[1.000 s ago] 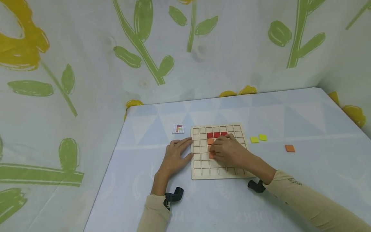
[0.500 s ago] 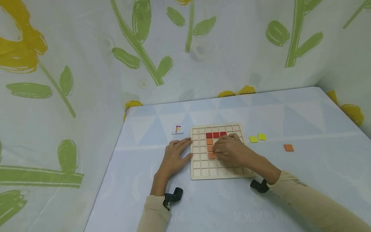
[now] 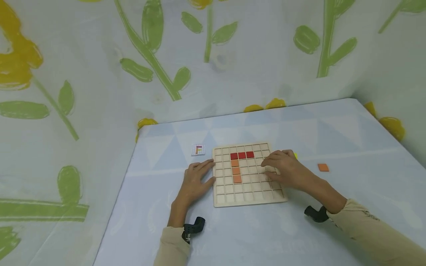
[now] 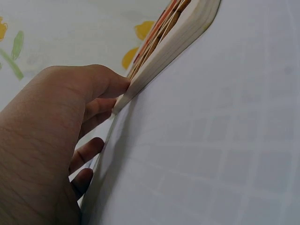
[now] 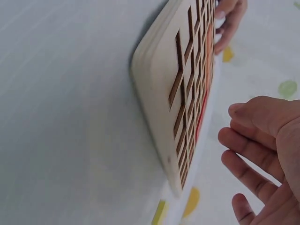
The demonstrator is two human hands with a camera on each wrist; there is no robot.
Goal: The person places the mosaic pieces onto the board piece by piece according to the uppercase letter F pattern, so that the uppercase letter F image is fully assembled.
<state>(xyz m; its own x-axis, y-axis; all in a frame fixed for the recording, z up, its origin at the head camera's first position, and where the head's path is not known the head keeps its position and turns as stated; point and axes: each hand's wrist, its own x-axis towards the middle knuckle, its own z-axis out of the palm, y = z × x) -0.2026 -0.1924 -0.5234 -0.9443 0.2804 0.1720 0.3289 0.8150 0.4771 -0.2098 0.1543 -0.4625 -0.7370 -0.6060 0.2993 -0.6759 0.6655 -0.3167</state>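
Observation:
A wooden grid board point(image 3: 249, 197) lies flat on the table. Three red tiles point(image 3: 242, 155) form a row in it, and below the leftmost one run three orange tiles point(image 3: 236, 170) in a column. My left hand point(image 3: 194, 181) touches the board's left edge with thumb and fingertips; in the left wrist view the thumb point(image 4: 110, 84) meets the rim. Over the board's right side hovers my right hand point(image 3: 287, 170), its fingers loosely bent. Nothing shows between those fingers point(image 5: 248, 136) in the right wrist view.
A small pattern card point(image 3: 198, 149) lies left of the board's far corner. One loose orange tile point(image 3: 323, 167) is to the right. A yellow tile point(image 3: 296, 155) peeks out behind my right hand. A flower-printed wall backs the table.
My right hand has left the orange column and moved right, uncovering the tiles; it now hides most of the yellow ones. My left hand stays at the board's edge. The head view has shifted slightly.

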